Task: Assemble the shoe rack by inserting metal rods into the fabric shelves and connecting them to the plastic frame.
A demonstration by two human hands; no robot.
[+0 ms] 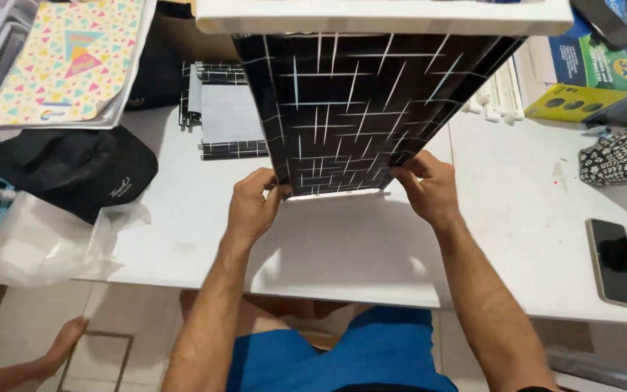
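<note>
The left hand point(252, 207) and the right hand point(426, 185) both grip the near edge of a black sheet point(357, 101) printed with thin white crossing lines. Each hand pinches a near corner, the fingers curled over the top and the thumb tucked under, so the hands are closed on the sheet and stand well apart — one at each end of the edge. The sheet runs away from the person, its far end passing under a white board point(386, 18) at the top of the view, and its near edge hangs just above the white tabletop point(328, 247).

Behind the sheet on the left lies a smaller grey piece point(226, 112) bordered with the same black-and-white pattern. Further left rests a black cap point(74, 170), with a crumpled clear plastic bag point(45, 239) just beside it at the tabletop's edge. A notebook point(70, 58) with a cover of coloured triangles sits at the upper left.

On the right, a dark phone point(613, 263) lies flat near the tabletop's front edge. Above it is a black-and-white patterned pouch point(622, 156), and beyond that a blue and yellow box point(596, 80).

The person wears blue shorts point(371, 348), seen below the tabletop. At the lower left another person's hand point(67, 340) reaches toward a frame lying on the tiled floor point(23, 327).
</note>
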